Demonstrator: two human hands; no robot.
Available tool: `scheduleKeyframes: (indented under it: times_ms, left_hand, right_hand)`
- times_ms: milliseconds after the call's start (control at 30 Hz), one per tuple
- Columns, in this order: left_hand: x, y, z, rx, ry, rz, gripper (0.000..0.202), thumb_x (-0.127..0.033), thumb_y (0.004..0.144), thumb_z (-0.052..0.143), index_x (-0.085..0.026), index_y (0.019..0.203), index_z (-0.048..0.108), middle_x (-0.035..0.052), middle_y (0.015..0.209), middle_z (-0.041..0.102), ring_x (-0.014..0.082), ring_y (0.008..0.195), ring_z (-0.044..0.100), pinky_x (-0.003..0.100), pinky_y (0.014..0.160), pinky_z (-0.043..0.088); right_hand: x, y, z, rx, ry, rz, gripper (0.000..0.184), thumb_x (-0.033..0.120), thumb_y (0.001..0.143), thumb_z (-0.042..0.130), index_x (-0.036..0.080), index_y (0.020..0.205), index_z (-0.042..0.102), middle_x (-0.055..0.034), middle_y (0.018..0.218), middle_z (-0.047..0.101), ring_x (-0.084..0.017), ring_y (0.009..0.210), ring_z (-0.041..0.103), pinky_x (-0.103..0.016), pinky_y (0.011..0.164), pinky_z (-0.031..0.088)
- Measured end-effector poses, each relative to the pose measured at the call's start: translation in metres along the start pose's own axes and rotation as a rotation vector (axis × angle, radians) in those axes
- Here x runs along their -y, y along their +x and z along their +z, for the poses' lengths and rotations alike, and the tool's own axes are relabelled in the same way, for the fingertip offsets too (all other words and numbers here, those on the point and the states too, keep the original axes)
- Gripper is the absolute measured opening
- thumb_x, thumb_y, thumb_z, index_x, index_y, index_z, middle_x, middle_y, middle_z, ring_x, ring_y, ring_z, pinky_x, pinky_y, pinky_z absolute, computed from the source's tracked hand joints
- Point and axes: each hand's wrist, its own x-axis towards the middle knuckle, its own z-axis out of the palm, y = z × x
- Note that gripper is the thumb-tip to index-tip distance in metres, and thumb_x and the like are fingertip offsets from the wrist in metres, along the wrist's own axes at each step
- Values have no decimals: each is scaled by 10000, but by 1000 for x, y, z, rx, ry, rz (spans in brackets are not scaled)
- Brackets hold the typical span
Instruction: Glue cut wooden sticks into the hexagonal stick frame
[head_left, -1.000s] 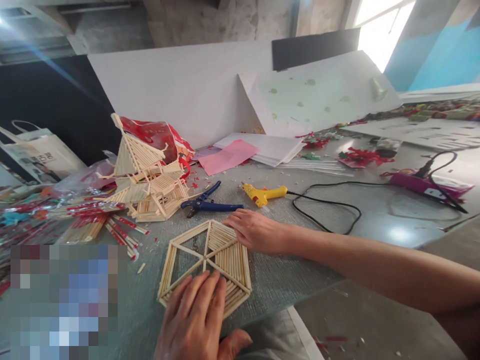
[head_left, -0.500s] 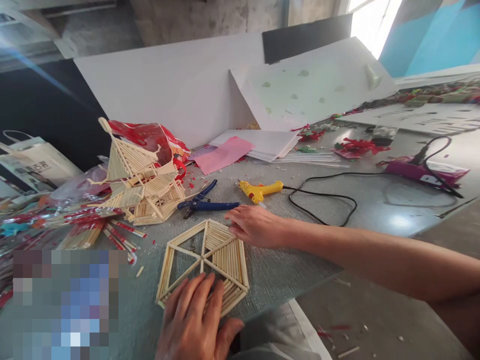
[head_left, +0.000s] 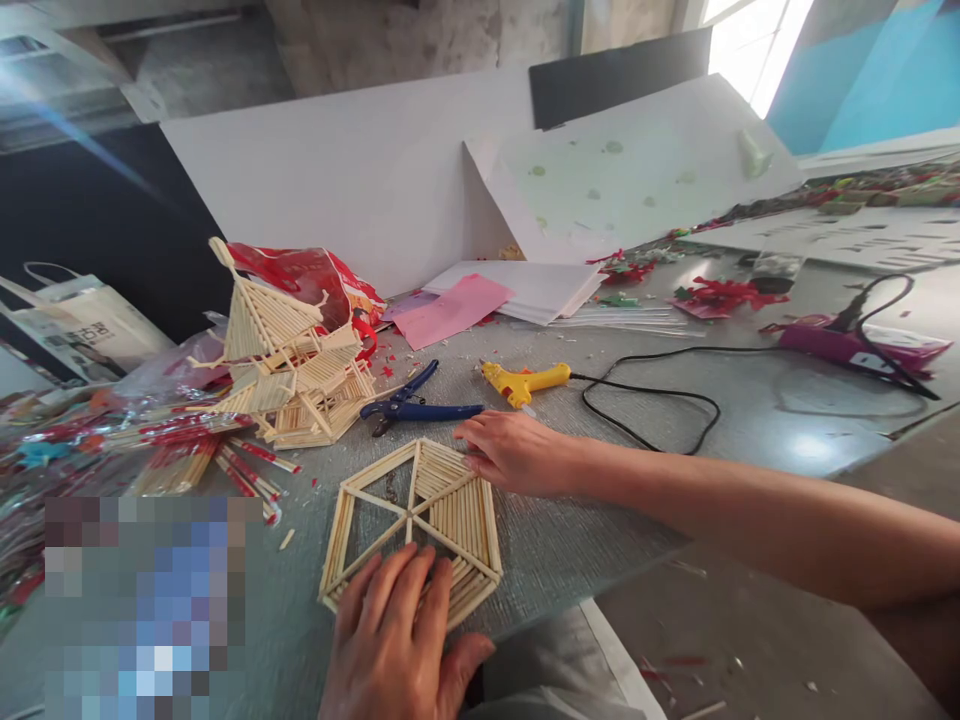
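A flat hexagonal frame of wooden sticks [head_left: 411, 518] lies near the table's front edge. Spokes split it into triangles; those on the right are filled with rows of sticks, while left ones show the tabletop. My left hand [head_left: 401, 625] rests flat over the frame's near side, fingers outstretched, hiding part of it. At the upper right corner, my right hand [head_left: 506, 450] touches the frame with its fingers and thumb apart. Just beyond lie blue-handled cutters [head_left: 424, 410] and a yellow glue gun [head_left: 529, 380], the latter close past my right fingers.
A stick-built pagoda model [head_left: 292, 370] stands at the left, behind bundled sticks in plastic wrap [head_left: 172, 440]. The glue gun's black cord [head_left: 675, 350] loops right to a purple box [head_left: 832, 340]. Pink paper [head_left: 454, 312] and white boards [head_left: 540, 285] lie farther back. A blurred patch covers the lower left.
The whole view has shifted slightly, placing everything a little farther right. Both hands keep their places on the stick frame.
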Motion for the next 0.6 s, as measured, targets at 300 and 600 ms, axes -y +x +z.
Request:
scheduleKeyframes:
  times_ms: [300,600]
  left_hand:
    - [0,-2,2,-8,-45,-47,461,-536,770,544,-177,1047,624,48,1016,685,215,939,604,329,789,485]
    - [43,4,-54,-440,-251,-806,300,-375,853,489,-231,1098,586,44,1084,638,198,964,597,347,878,444]
  right_hand:
    - [1,0,0,-2,21,1,204,237,857,439,122,978,557,-105,927,618,-201,889,553,-295,758,380]
    - [-8,1,8,-200,104,7,245,235,899,344,143,949,565,-80,880,613,-154,792,551,-258,703,373]
